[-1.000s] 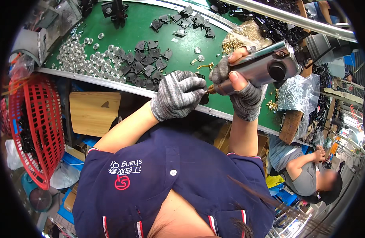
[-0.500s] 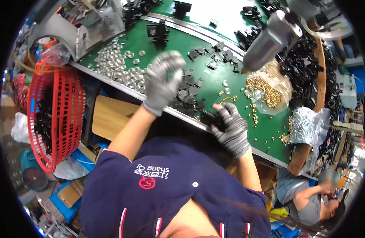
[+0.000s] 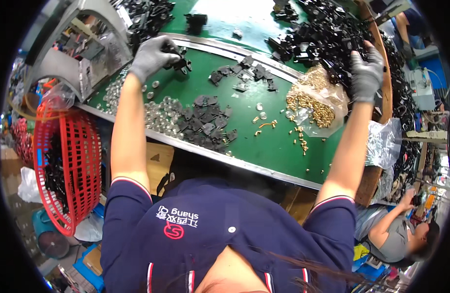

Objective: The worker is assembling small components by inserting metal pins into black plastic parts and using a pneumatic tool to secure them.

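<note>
- Head view: holds the left hand (image 3: 154,57), in a grey glove, at the upper left, with fingers and thumb bent closed around a black block (image 3: 182,63).
- Has that block at the far side of the green table (image 3: 269,154), just beside a pale metal rail (image 3: 225,48); cannot tell whether lifted or touching the surface.
- Holds the right hand (image 3: 367,75), also gloved in grey, at the heap of black parts (image 3: 322,39) on the upper right, with thumb and fingers partly spread; cannot tell whether gripping any of them.
- Stretches both bare forearms forward, well apart, over the near table edge.
- Shows, below the left hand, many small clear round pieces (image 3: 161,115), lying against a pile of flat black pieces (image 3: 205,122).
- Shows, mid-table, a smaller group of black pieces (image 3: 247,73) and, nearer, two loose clear discs (image 3: 261,111).
- Shows, near the right hand, a clear bag (image 3: 328,122) with brass-coloured fittings (image 3: 315,97), some scattered loose beside it.
- Shows, at the left, a tilted red basket (image 3: 83,161) and, at the lower right, another person (image 3: 393,239) in a grey top.
</note>
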`<state>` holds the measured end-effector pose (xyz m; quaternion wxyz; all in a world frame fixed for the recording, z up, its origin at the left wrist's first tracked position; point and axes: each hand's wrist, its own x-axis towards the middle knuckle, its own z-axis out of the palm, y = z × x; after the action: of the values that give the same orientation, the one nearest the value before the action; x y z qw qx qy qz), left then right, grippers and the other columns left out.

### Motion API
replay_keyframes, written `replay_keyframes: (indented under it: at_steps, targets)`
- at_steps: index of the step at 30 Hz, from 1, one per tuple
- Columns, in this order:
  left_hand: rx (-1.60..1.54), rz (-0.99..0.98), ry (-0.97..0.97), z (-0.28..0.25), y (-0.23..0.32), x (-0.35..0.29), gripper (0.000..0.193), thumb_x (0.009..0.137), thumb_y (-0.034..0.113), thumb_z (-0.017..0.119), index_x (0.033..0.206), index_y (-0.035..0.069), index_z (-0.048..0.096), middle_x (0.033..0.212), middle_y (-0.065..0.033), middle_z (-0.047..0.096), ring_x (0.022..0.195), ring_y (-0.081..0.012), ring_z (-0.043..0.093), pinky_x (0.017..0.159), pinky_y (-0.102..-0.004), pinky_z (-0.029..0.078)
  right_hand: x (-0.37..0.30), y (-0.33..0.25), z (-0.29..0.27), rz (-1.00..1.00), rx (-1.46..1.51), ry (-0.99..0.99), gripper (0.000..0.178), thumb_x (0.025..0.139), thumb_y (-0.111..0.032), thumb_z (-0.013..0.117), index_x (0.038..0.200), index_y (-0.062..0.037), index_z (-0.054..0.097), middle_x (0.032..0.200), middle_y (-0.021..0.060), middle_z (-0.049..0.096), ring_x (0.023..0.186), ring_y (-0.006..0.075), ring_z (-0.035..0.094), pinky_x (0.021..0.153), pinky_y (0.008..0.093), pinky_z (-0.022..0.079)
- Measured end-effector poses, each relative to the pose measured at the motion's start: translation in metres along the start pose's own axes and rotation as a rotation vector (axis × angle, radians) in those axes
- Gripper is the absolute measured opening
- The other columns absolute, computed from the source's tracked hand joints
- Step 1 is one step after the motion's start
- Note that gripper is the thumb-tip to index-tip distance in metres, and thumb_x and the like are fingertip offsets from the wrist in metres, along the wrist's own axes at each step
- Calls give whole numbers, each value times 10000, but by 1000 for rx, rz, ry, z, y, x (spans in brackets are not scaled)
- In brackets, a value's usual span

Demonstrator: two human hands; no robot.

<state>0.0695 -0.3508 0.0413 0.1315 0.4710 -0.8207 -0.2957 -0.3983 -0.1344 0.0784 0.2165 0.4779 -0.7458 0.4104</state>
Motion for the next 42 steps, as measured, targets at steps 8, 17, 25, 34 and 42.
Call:
replay_keyframes:
  at_steps: [8, 17, 25, 34, 42]
  targets:
    - [-931, 353, -88, 122, 118, -139, 158, 796, -48, 704, 892, 31, 606, 954, -102, 695, 884, -215, 686, 823, -344, 565, -140, -132, 0, 492, 597, -566, 313, 901, -244, 703, 1147, -50, 696, 973, 106, 715, 830, 193, 665, 770, 311, 528]
    - [-310, 778, 171, 170, 131, -168, 242, 769, 45, 726, 993, 38, 636, 931, -123, 666, 858, -331, 666, 773, -399, 549, -138, -101, 54, 96, -213, -852, 497, 841, -456, 714, 1155, -72, 681, 1092, 191, 675, 1000, 356, 655, 894, 440, 510]
    - [-57, 566, -77, 186, 145, -168, 575, 765, 193, 770, 1284, 49, 568, 954, -132, 643, 856, -346, 636, 799, -440, 525, -143, -104, 67, 5, -222, -742, 471, 845, -424, 693, 1170, -83, 665, 1138, 188, 663, 1023, 351, 649, 890, 444, 516]
    - [-141, 552, 47, 196, 146, -153, 711, 766, 300, 796, 1360, 42, 502, 1082, -195, 642, 980, -350, 635, 853, -451, 514, -198, -29, 141, -31, 428, -361, 334, 867, -274, 704, 1119, -55, 682, 980, 142, 702, 900, 303, 674, 798, 407, 539]
    - [-321, 514, -101, 204, 150, -157, 669, 770, 312, 791, 1337, 60, 542, 1163, -186, 621, 1047, -344, 609, 868, -450, 500, -162, -87, 73, 401, 552, -422, 214, 894, -93, 633, 1091, -24, 676, 911, 66, 692, 788, 165, 661, 686, 309, 555]
